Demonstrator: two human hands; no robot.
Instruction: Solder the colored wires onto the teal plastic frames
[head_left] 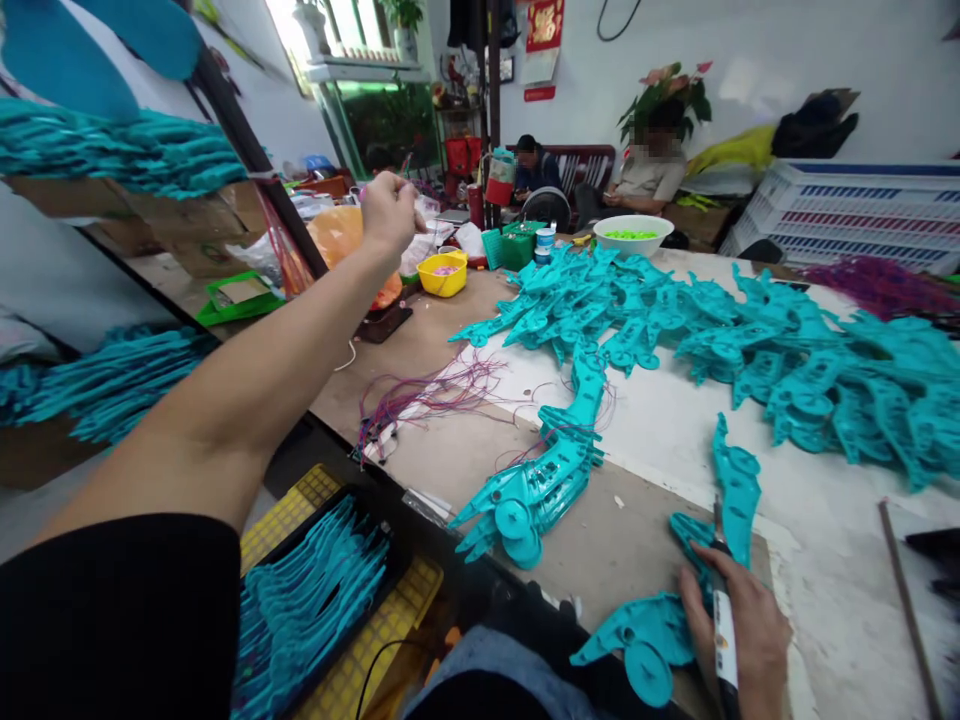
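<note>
My left hand is raised over the far left of the table, fingers pinched together; whatever they may hold is too small to make out. In my right hand, at the front right, is a soldering iron with a white and black handle. Its metal tip points away from me, over a turquoise plastic part. Beside that hand lies another turquoise part with a round disc. A group of turquoise parts sits left of it, by thin purple wires.
A large pile of turquoise parts covers the table's far right. Behind stand a yellow basket, a green basket and a white bowl. A black tray of turquoise pieces is below left. People sit at the back.
</note>
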